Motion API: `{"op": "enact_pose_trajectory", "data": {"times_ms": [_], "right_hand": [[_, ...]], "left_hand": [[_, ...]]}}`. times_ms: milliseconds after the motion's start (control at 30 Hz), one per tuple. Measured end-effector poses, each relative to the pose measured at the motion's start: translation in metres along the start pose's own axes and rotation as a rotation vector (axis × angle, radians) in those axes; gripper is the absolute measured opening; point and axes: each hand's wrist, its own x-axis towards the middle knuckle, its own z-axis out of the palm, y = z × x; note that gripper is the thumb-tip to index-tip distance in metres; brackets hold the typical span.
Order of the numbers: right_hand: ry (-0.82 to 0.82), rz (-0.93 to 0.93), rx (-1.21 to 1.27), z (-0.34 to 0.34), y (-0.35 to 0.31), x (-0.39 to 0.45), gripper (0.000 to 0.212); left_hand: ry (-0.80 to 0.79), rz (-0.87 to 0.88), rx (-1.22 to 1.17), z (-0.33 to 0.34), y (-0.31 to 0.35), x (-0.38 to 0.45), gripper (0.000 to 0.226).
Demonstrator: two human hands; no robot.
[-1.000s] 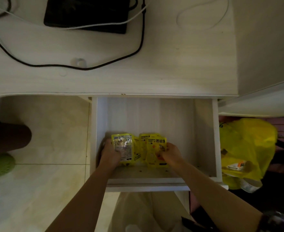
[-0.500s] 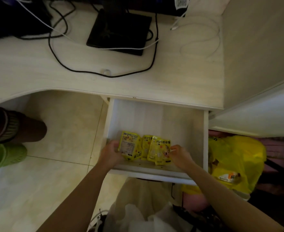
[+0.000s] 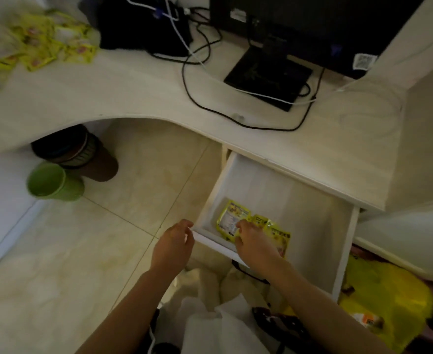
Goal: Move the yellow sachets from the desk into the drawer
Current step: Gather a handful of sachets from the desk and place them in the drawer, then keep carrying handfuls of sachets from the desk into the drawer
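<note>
Loose yellow sachets [image 3: 41, 44]: counter [image 3: 133, 88] far left | left hand [image 3: 173, 245]: fingers loosely curled, empty, at drawer [image 3: 343, 254] corner | right hand [image 3: 255, 245]: resting on sachets in drawer [image 3: 232, 221], grip unclear

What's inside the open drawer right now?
A few yellow sachets near the front of the drawer, with the right hand on them. The hand covers part of them, so no exact count.

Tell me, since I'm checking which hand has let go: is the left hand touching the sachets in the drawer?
Apart. In the head view the left hand hangs outside the drawer's left front corner, with the drawer wall between it and the sachets.
</note>
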Motion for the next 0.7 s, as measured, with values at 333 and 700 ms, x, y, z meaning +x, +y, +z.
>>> {"op": "enact_pose_trajectory", "data": {"times_ms": [333, 700], "right_hand": [[-0.053, -0.241, -0.237, 0.055, -0.13, 0.016, 0.031], [-0.104, -0.329, -0.269, 0.091, -0.255, 0.058, 0.033]], "left_hand": [[0.16, -0.066, 0.098, -0.075, -0.105, -0.03, 0.028], [0.192, -0.208, 0.154, -0.16, -0.203, -0.009, 0.029]]}}
